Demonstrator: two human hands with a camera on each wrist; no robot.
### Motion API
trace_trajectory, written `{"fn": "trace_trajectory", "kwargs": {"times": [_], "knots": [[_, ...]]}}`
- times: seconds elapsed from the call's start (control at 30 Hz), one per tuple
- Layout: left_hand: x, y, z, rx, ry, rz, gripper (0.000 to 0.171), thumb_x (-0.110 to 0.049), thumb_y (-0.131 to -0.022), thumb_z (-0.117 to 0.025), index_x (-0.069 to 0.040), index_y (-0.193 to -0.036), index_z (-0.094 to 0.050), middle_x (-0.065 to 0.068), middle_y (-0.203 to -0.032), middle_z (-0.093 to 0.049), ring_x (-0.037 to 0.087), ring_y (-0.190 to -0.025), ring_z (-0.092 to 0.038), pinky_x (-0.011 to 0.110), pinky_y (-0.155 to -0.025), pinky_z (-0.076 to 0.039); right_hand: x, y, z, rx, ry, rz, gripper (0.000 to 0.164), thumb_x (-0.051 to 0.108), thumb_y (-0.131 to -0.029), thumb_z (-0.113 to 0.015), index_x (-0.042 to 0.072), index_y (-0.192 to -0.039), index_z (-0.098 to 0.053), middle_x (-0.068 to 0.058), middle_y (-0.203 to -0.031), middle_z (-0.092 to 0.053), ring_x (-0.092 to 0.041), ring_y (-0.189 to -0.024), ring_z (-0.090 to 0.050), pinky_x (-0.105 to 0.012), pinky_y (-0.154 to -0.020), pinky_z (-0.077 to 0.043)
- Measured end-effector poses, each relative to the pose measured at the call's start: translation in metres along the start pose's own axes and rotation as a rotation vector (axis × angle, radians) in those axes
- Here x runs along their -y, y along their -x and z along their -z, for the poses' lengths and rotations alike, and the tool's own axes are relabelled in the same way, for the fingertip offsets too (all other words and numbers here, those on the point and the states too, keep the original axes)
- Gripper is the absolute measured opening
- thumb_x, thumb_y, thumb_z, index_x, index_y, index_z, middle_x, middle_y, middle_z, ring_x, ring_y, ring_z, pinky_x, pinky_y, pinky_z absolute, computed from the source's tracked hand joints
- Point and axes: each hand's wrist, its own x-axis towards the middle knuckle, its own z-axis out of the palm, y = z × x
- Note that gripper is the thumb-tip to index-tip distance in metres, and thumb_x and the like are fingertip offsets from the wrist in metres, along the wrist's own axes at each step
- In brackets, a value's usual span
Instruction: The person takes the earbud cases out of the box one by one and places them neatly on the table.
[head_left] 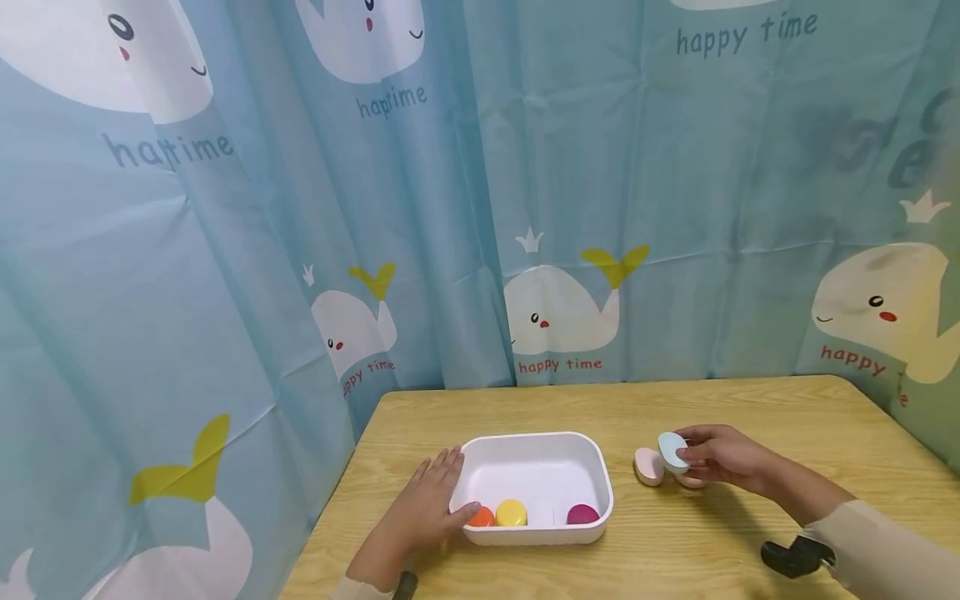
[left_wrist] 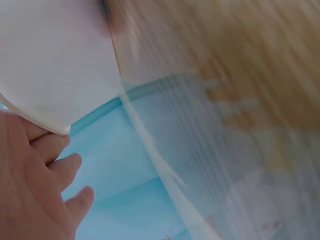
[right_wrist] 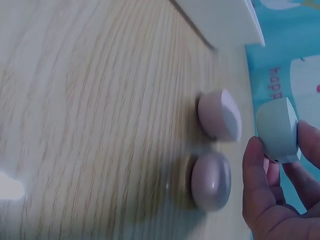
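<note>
My right hand (head_left: 731, 458) pinches a small pale blue oval piece (head_left: 672, 452) between thumb and fingers, slightly above the table. In the right wrist view this piece (right_wrist: 276, 131) has a rounded body and a flat face. Just below it, a pink piece with a flat oval face (right_wrist: 212, 116) and a rounded, shiny pink piece (right_wrist: 209, 182) lie on the wood. My left hand (head_left: 426, 504) rests against the left side of a white tray (head_left: 532, 477), fingers extended, thumb near the front corner. Orange (head_left: 482, 517), yellow (head_left: 512, 512) and magenta (head_left: 582, 514) round pieces sit along the tray's front wall.
The wooden table (head_left: 540, 575) has rounded back corners. A blue curtain (head_left: 420, 208) with whale prints hangs close behind it and along the left side. A black strap part (head_left: 797, 557) sticks out at the right sleeve. The left wrist view is partly blurred.
</note>
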Motion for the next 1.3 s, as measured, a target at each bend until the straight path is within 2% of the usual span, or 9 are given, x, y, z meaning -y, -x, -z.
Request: {"fn": "trace_trajectory", "kwargs": {"times": [0.37, 0.93, 1.3], "knots": [[-0.001, 0.000, 0.001, 0.013, 0.018, 0.008, 0.091, -0.071, -0.092, -0.037, -0.006, -0.155, -0.024, 0.005, -0.160, -0.020, 0.026, -0.147, -0.015, 0.051, -0.116, -0.011, -0.012, 0.014, 0.025, -0.063, -0.001, -0.038, 0.062, 0.006, -0.096, -0.058, -0.026, -0.137, -0.024, -0.007, -0.107, -0.060, -0.017, -0.094, -0.063, -0.038, -0.085, -0.054], [-0.004, 0.002, 0.003, 0.017, 0.028, 0.016, 0.092, -0.072, -0.091, -0.037, -0.006, -0.154, -0.025, 0.005, -0.160, -0.022, 0.026, -0.146, -0.017, 0.052, -0.115, -0.013, -0.023, 0.029, 0.044, -0.088, 0.022, -0.036, 0.062, 0.004, -0.095, -0.058, -0.028, -0.134, -0.022, -0.007, -0.105, -0.059, -0.016, -0.093, -0.063, -0.039, -0.085, -0.054], [-0.004, 0.001, 0.003, 0.014, 0.029, 0.009, 0.091, -0.070, -0.092, -0.038, -0.004, -0.154, -0.024, 0.006, -0.160, -0.021, 0.027, -0.146, -0.017, 0.051, -0.115, -0.013, -0.037, 0.031, 0.060, -0.193, 0.081, -0.080, 0.057, 0.004, -0.095, -0.058, -0.027, -0.132, -0.028, -0.003, -0.100, -0.059, -0.014, -0.085, -0.061, -0.035, -0.080, -0.055]]}}
